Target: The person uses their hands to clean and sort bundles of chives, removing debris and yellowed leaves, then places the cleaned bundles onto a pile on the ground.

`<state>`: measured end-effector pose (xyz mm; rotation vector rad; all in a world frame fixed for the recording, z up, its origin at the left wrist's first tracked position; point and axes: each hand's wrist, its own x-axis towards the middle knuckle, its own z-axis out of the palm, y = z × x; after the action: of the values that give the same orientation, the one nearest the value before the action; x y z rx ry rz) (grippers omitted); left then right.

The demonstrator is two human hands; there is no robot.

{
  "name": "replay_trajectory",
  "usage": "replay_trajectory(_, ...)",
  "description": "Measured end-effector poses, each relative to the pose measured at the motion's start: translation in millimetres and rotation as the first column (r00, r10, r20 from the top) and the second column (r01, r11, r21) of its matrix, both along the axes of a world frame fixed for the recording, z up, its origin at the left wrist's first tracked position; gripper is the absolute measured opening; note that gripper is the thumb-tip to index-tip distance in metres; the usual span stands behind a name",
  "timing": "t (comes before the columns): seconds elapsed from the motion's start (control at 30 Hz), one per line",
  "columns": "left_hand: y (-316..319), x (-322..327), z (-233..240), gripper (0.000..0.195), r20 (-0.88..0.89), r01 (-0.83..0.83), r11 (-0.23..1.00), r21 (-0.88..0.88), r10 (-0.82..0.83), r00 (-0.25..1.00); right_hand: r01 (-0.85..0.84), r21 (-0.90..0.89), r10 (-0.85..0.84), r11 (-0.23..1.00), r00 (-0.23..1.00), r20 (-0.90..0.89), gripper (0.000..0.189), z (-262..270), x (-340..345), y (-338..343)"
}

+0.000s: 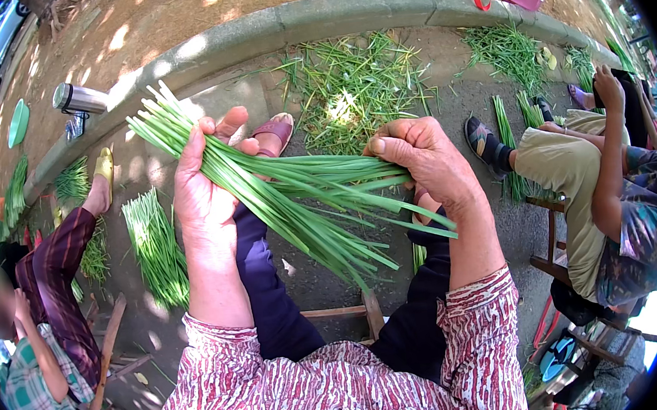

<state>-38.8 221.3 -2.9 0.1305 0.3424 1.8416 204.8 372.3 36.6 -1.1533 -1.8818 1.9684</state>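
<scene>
A bundle of long green garlic chives [254,173] is held in front of me above my knees. My left hand [206,163] grips it near the pale cut ends, which point up and left. Some of the stalks fan off to the right, and my right hand [419,160] pinches these between thumb and fingers. The other leaf tips hang loose toward my lap. On the pavement beyond lies a scattered heap of leaf trimmings [353,96]. To the left of my forearm a neat stack of chives [156,248] rests on the ground.
A stone curb [345,13] curves across the far side. On it lies a metal flask [80,98]. Seated people are on both sides, with a sandaled foot [101,173] at left and a shoe [486,148] at right. More trimmings [507,54] lie at far right.
</scene>
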Motion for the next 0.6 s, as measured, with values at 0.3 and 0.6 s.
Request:
replay_trajectory(0.3, -5.5, -10.1, -6.6, 0.022, 0.01, -0.088, 0.996, -0.008, 0.088, 0.996, 0.234, -0.043, -0.237, 0.971, 0.968, -0.086, 0.021, 4.8, 3.7, 6.5)
replay_trajectory(0.6, -9.3, -20.1, -12.5, 0.023, -0.011, -0.13, 0.991, -0.035, 0.129, 0.992, 0.424, -0.118, -0.439, 0.898, 0.885, -0.158, 0.023, 5.9, 18.0, 16.7)
